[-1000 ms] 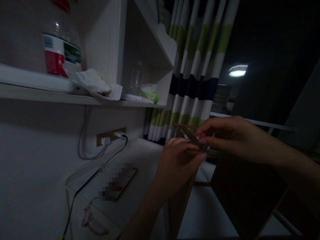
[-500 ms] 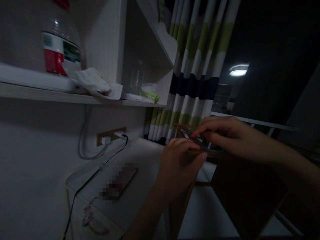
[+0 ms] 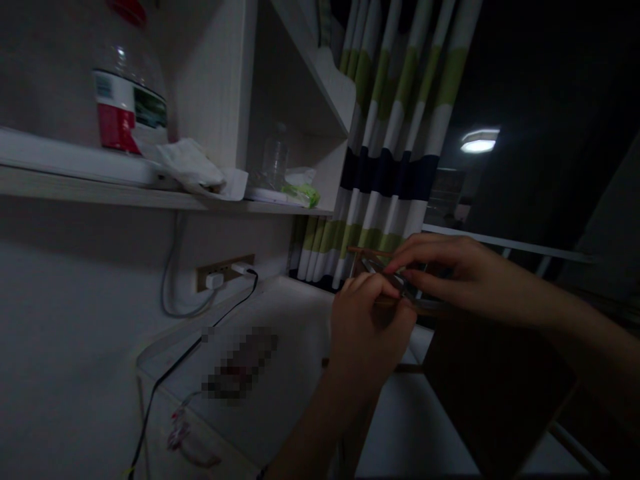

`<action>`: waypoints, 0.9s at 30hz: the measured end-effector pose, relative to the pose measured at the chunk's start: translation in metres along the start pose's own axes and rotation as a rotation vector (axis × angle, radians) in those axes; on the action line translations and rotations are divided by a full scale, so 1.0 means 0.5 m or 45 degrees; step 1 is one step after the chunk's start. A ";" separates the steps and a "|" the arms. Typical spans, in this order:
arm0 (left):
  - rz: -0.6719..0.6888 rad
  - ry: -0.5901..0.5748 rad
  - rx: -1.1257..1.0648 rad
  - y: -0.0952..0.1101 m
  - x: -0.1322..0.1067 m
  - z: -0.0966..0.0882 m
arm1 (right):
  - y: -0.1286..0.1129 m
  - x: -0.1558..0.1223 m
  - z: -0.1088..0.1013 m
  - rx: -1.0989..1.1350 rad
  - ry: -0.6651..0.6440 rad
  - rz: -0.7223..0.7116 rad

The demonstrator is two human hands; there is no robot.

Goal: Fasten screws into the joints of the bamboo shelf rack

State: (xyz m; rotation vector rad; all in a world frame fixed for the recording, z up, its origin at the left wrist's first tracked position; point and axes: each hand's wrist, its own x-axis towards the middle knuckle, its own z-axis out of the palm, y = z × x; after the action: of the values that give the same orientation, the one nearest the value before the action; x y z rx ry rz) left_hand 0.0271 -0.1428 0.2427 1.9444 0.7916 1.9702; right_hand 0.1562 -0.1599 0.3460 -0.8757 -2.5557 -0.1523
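My left hand (image 3: 370,327) is closed at the top of a brown wooden frame (image 3: 369,251), thumb and fingers either side of its near edge. Lying across that frame is a thin greyish strip (image 3: 371,267), metallic in look. Just right of the left hand, my right hand (image 3: 455,270) reaches in from the right with thumb and forefinger pinched together over the strip. Whatever is between those fingertips is too dark and small to make out. Below the right hand hangs a dark brown panel (image 3: 495,380).
A white desktop (image 3: 300,333) at left bears a pixelated phone-like object (image 3: 243,367) with a charm (image 3: 179,430). Chargers fill a wall socket (image 3: 225,270). Above, a shelf (image 3: 200,205) holds a large bottle (image 3: 130,110) and crumpled tissue (image 3: 193,163). A striped curtain (image 3: 390,133) hangs behind.
My left hand has shifted slightly right, with its thumb drawn closer to its fingers. The right thumb and forefinger have come nearer each other. The view has moved a little.
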 end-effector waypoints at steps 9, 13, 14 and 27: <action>-0.081 0.022 -0.095 0.003 0.001 0.009 | 0.019 -0.011 0.005 -0.018 0.026 -0.043; -0.071 0.025 -0.096 0.003 -0.001 0.008 | 0.027 -0.025 0.004 -0.037 0.088 -0.056; -0.069 0.024 -0.093 0.003 -0.002 0.007 | 0.027 -0.028 0.003 -0.041 0.095 -0.049; -0.030 0.046 -0.091 -0.002 -0.008 0.007 | 0.000 -0.064 -0.028 -0.035 0.084 0.110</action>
State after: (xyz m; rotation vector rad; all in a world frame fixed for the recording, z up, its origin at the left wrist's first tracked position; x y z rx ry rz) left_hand 0.0305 -0.1434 0.2385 1.8556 0.7387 1.9971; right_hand 0.1839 -0.1814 0.3447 -0.9738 -2.4556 -0.1868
